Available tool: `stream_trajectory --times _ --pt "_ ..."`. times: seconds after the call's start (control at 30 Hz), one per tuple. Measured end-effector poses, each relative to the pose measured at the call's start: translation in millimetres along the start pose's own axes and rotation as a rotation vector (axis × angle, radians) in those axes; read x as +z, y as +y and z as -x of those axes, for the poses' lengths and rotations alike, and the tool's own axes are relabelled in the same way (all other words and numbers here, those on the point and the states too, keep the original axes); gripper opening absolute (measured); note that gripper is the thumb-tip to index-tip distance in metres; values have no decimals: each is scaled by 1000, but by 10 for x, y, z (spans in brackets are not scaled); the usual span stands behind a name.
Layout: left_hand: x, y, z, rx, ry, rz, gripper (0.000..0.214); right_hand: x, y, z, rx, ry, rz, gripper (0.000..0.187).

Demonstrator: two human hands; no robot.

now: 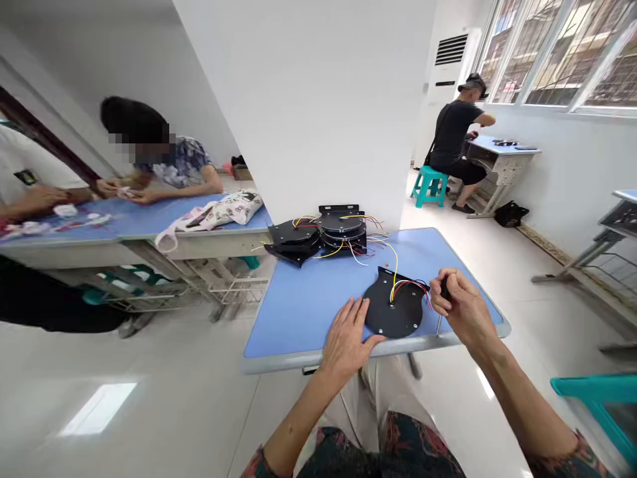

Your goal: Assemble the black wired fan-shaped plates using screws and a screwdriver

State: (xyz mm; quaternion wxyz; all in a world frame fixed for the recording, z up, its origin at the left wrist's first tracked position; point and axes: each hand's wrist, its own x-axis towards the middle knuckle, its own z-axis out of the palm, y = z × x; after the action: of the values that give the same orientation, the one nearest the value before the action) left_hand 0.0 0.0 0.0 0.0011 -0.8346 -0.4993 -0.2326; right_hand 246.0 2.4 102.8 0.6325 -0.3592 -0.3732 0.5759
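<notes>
A black round metal plate [393,309] with coloured wires lies near the front edge of the blue table [308,305]. My left hand [347,337] rests flat on the table with fingers spread, its thumb touching the plate's left rim. My right hand [460,304] is closed around a screwdriver [440,312] with a black handle, its thin shaft pointing down at the table just right of the plate.
A stack of similar black plates with wires [323,236] sits at the table's far side. Two people work at a blue table [124,222] on the left, where a patterned bag [219,212] lies. Another person [460,143] sits by the windows. A white pillar [318,99] rises behind.
</notes>
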Motion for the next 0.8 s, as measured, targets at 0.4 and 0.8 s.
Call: stream_trajectory --times 0.4,0.8 --pt "150 539 -236 309 178 294 39 28 373 110 -409 17 141 31" --pt "186 558 -256 307 178 293 32 48 561 57 -432 -31 144 25"
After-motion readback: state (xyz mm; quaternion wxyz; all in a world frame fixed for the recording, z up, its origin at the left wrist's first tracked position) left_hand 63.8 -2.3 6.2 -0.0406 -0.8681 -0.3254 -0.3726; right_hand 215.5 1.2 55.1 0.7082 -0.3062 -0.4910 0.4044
